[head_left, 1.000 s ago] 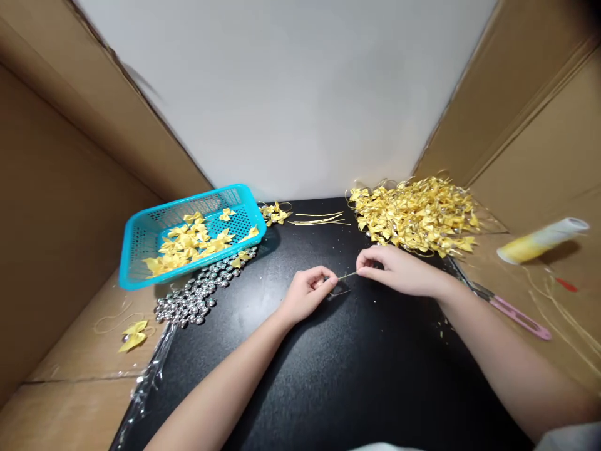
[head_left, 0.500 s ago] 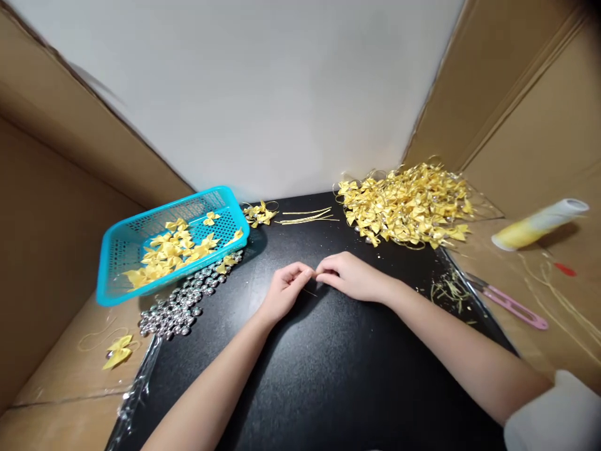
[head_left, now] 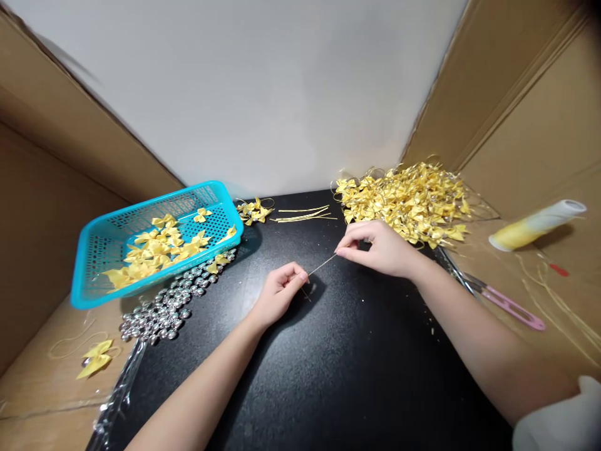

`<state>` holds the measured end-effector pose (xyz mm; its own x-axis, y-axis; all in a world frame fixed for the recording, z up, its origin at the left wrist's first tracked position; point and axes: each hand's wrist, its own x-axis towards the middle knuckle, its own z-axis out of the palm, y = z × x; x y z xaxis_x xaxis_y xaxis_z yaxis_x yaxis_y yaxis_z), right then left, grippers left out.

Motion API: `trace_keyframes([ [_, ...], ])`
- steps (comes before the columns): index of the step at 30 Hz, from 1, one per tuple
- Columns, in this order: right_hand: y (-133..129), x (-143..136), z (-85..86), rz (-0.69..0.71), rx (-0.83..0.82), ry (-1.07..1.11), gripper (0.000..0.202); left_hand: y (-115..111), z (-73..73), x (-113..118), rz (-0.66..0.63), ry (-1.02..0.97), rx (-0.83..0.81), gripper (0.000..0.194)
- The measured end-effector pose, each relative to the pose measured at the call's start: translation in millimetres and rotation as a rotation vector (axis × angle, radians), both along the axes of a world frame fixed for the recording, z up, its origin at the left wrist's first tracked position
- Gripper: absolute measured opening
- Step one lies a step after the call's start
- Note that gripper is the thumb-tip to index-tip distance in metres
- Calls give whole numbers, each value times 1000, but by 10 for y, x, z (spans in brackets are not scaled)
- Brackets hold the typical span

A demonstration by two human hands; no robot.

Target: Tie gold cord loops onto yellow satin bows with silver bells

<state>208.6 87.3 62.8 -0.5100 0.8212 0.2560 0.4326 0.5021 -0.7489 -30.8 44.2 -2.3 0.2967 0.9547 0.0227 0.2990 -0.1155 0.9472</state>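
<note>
A thin cord (head_left: 323, 264) runs in a straight line between my two hands, above the black table top (head_left: 300, 376). My left hand (head_left: 282, 291) pinches one end between thumb and index finger, and a short tail hangs below the fingertips. At the other end, my right hand (head_left: 378, 249) is closed in a pinch, higher and farther right. Several cut golden cords (head_left: 303, 216) lie beyond the hands. Behind my right hand is a heap of yellow ribbon bows (head_left: 408, 194) with cord loops.
At left a blue basket (head_left: 154, 285) holds loose yellow bows, with silver bells (head_left: 162, 313) heaped beside it. One bow (head_left: 96, 360) lies on cardboard at far left. To the right are a pink-handled cutter (head_left: 511, 307), a yellow-white tube (head_left: 538, 225) and loose cord strands (head_left: 558, 300).
My right hand has moved up and to the right, away from my left hand. The cord between them now shows, drawn straight. My left hand stays almost in place.
</note>
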Motion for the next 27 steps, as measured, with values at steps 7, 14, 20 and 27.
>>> trace_keyframes([
  [7, -106, -77, 49, 47, 72, -40, 12, -57, 79, 40, 80, 134, 351, 28],
  [14, -206, -296, -65, 124, 91, 12, 13, -116, 72, 162, -7, -102, 158, 28],
  [20, -200, -357, -271, 85, 227, -42, 14, -71, -50, 210, 205, -516, -144, 35],
  [27, -244, -378, -257, 98, 348, -194, 17, -97, 22, 170, 193, -191, 49, 16],
])
